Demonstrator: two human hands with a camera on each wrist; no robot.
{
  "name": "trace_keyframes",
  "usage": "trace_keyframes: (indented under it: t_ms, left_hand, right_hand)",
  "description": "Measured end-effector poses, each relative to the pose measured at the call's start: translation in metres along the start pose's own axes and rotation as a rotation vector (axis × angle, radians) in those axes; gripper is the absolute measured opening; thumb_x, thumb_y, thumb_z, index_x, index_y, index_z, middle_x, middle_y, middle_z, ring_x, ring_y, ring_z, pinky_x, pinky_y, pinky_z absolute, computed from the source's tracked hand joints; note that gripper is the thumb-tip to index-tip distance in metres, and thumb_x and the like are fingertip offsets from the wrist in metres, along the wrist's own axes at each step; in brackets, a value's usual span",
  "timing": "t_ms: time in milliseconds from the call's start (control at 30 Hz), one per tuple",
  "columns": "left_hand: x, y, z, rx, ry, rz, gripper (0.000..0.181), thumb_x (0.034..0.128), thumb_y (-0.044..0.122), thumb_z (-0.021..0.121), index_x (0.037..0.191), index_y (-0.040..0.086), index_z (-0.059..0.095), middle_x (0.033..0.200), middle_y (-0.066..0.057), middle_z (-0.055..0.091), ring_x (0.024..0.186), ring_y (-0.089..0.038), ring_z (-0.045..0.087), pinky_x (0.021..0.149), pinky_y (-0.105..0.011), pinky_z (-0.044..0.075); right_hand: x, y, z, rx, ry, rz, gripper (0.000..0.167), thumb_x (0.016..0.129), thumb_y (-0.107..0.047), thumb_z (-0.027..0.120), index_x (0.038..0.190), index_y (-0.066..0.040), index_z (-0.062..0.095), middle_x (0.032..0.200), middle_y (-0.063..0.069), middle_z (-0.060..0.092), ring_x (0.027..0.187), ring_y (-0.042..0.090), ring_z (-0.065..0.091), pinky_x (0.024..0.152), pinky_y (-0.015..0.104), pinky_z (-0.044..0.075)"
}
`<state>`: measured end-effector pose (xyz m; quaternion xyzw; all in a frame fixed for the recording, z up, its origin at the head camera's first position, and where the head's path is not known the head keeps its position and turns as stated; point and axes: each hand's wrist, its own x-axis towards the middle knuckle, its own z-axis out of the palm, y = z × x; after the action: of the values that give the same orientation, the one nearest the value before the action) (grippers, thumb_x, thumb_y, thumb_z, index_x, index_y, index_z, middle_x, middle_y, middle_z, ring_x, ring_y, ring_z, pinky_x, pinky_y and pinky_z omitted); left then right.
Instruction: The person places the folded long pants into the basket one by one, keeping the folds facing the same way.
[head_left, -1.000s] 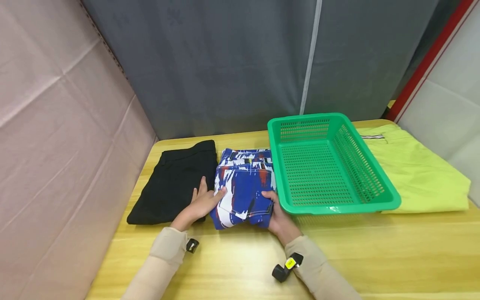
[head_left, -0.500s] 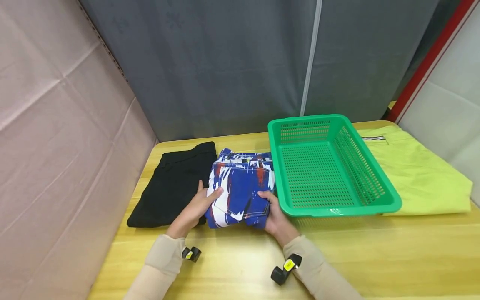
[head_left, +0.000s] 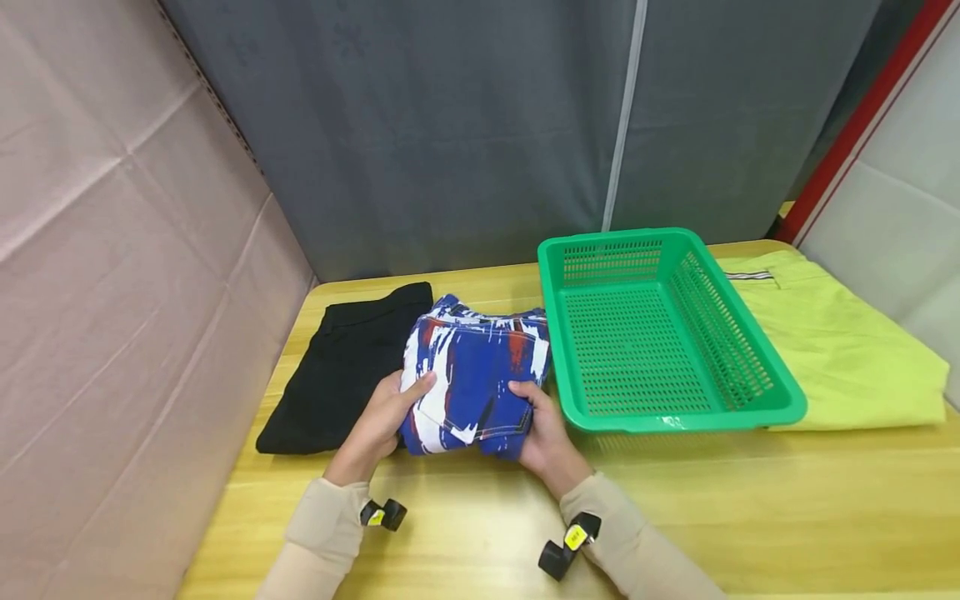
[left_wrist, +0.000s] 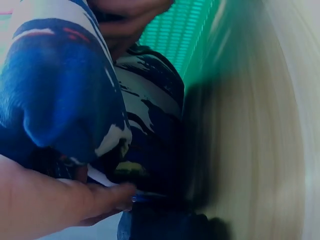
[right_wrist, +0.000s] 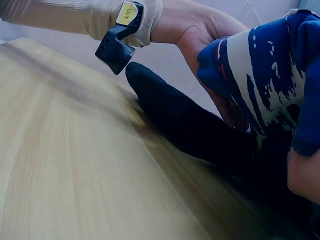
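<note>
Folded blue, white and red patterned pants (head_left: 480, 375) are held between both hands in the head view. The left hand (head_left: 378, 421) grips their left side, thumb on top and fingers beneath. At the lower right side, the right hand (head_left: 547, 437) pinches them the same way. In the left wrist view the near edge of the patterned pants (left_wrist: 60, 90) is raised, with the left hand (left_wrist: 60, 200) under it. The right wrist view shows the left hand (right_wrist: 205, 45) behind the patterned pants (right_wrist: 250, 70). Folded black pants (head_left: 337, 375) lie left of them.
A green basket (head_left: 572, 358) stands right of the patterned pants, close against them. Farther right, folded yellow-green pants (head_left: 840, 350) lie partly behind the basket. A grey curtain (head_left: 450, 150) hangs behind the wooden table (head_left: 720, 500), and a pale cloth wall (head_left: 135, 292) rises at left.
The patterned pants have shifted left, partly over the black pants' edge, and tilted slightly. The left hand has moved left and closed round their side; the right hand has moved slightly left with them.
</note>
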<state>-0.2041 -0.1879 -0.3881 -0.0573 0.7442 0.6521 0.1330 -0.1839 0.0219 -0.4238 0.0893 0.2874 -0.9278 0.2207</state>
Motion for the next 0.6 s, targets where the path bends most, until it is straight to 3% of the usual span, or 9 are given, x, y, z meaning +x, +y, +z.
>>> trace_keyframes:
  t_ms: [233, 600]
  left_hand:
    - [-0.0013, 0.0008, 0.0019, -0.106, 0.028, -0.033, 0.048, 0.0953, 0.03, 0.06, 0.13, 0.0, 0.047, 0.094, 0.001, 0.067, 0.08, -0.013, 0.067, 0.075, -0.028, 0.057]
    - [0.0009, 0.0001, 0.0052, -0.169, 0.126, -0.024, 0.051, 0.0902, 0.015, 0.067, 0.132, 0.001, 0.041, 0.099, 0.0, 0.064, 0.079, -0.011, 0.066, 0.073, -0.026, 0.056]
  right_hand:
    - [0.0032, 0.0, 0.0001, -0.012, 0.007, -0.02, 0.041, 0.094, -0.017, 0.038, 0.134, -0.014, 0.038, 0.111, 0.001, 0.067, 0.1, 0.019, 0.066, 0.09, 0.037, 0.053]
    - [0.0014, 0.0082, -0.009, 0.023, 0.012, 0.0, 0.036, 0.093, -0.016, 0.041, 0.129, -0.013, 0.041, 0.107, 0.0, 0.069, 0.099, 0.018, 0.066, 0.091, 0.037, 0.052]
